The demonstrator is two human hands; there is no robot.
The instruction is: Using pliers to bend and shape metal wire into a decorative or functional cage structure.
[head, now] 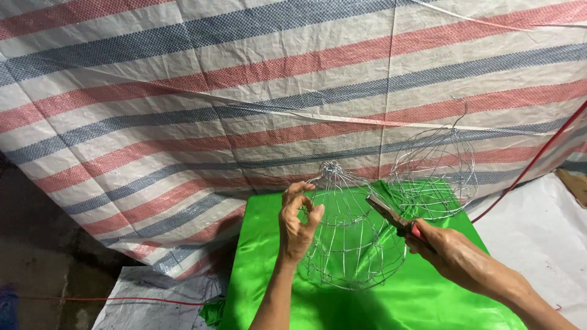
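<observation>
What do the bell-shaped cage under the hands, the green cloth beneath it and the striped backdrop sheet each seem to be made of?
Bell-shaped cage: thin bare metal wire, silvery, twisted at the top. Bright green cloth: satin-like fabric, glossy with soft creases. Red, blue and white striped backdrop sheet: probably woven plastic tarpaulin, since a fine grid weave shows.
</observation>
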